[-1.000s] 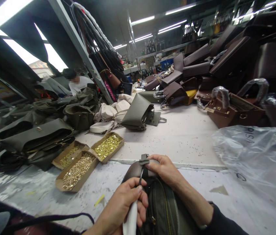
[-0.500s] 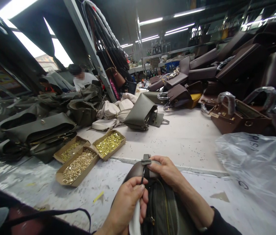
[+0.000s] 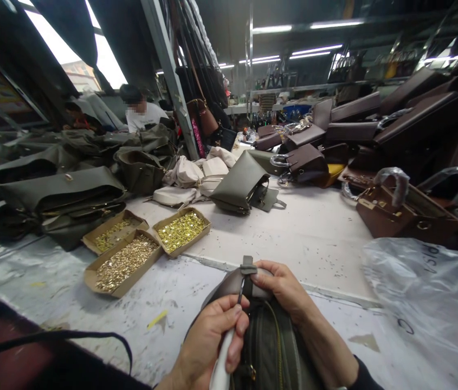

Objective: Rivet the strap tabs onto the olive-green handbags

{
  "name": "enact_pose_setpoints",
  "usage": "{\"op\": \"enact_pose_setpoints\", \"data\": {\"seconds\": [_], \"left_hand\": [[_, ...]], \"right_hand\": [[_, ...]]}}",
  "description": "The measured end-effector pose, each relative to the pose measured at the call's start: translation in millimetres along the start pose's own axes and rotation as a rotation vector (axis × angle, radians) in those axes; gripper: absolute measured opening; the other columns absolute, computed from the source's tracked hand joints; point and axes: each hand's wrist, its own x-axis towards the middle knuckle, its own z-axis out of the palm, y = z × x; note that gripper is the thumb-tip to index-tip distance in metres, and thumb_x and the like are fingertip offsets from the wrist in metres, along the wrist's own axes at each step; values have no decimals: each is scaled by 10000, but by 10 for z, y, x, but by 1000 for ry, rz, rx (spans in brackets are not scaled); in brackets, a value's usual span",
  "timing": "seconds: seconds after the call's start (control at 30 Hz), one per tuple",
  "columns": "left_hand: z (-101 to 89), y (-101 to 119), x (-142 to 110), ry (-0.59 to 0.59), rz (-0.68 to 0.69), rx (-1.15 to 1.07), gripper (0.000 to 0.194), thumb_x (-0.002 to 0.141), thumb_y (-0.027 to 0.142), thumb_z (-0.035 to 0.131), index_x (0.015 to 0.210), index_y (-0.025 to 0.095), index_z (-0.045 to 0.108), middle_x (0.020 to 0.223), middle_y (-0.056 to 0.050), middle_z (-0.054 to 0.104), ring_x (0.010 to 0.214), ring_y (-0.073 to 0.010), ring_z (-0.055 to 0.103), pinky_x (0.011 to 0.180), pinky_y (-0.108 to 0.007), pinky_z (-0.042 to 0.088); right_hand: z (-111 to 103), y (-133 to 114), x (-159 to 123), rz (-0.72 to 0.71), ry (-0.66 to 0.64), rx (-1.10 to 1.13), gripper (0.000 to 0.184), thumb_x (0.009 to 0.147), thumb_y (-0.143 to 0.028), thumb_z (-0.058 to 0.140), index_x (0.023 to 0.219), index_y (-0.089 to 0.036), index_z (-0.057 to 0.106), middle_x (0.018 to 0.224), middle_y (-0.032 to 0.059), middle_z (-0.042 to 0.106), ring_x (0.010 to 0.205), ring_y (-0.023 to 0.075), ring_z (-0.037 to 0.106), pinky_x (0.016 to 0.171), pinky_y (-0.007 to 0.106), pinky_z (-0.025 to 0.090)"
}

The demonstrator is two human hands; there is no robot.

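My left hand (image 3: 217, 330) is closed round a thin dark-shafted tool with a white handle (image 3: 222, 362). The tool's shaft points up at a small olive strap tab (image 3: 247, 261) on the top of a dark olive bag (image 3: 267, 338). My right hand (image 3: 283, 287) pinches that tab between thumb and fingers, and its palm rests against the bag's right side. The bag lies in front of me with a yellow-toothed zipper along its face. I cannot see whether the shaft's tip has gone into the tab.
Cardboard trays of gold metal fittings (image 3: 122, 290) sit left of the bag. Olive bags (image 3: 66, 192) pile up at the left, dark brown bags (image 3: 415, 127) at the right. A clear plastic sheet (image 3: 432, 292) lies to the right. A co-worker (image 3: 145, 114) is at the back left.
The view has tilted and turned slightly, so the surroundings have shifted in the frame. Both hands keep their grips on the tool and the tab with little visible movement.
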Motion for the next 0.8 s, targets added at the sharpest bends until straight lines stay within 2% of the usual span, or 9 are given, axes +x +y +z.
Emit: {"op": "enact_pose_setpoints", "data": {"seconds": [0.17, 0.33, 0.57, 0.8], "left_hand": [[-90, -4, 67, -75, -64, -208, 197, 801, 195, 764, 947, 127, 652, 586, 67, 520, 300, -7, 294, 273, -136, 226], [-151, 34, 126, -154, -106, -388, 103, 875, 97, 662, 973, 79, 685, 616, 55, 508, 310, 6, 325, 269, -114, 211], [-27, 210, -27, -115, -142, -331, 189, 984, 77, 511, 987, 61, 699, 632, 37, 526, 332, 4, 391, 303, -112, 286], [-22, 183, -110, -114, -111, -172, 136, 974, 130, 556, 985, 102, 689, 654, 43, 540, 327, 1, 371, 304, -115, 297]], "right_hand": [[-44, 63, 41, 18, -1, 39, 547, 541, -481, 956, 889, -143, 703, 655, 4, 663, 568, 139, 579, 557, 235, 386], [-29, 28, 34, 19, -6, 42, 535, 538, -485, 963, 843, -137, 693, 665, 11, 668, 565, 129, 577, 571, 233, 390], [0, -5, 28, 18, 18, 31, 535, 505, -459, 975, 848, -133, 726, 660, 13, 678, 583, 131, 568, 585, 236, 396], [-17, 18, 35, -30, 22, -11, 546, 543, -516, 954, 862, -132, 732, 710, 31, 703, 606, 131, 566, 588, 236, 391]]}}
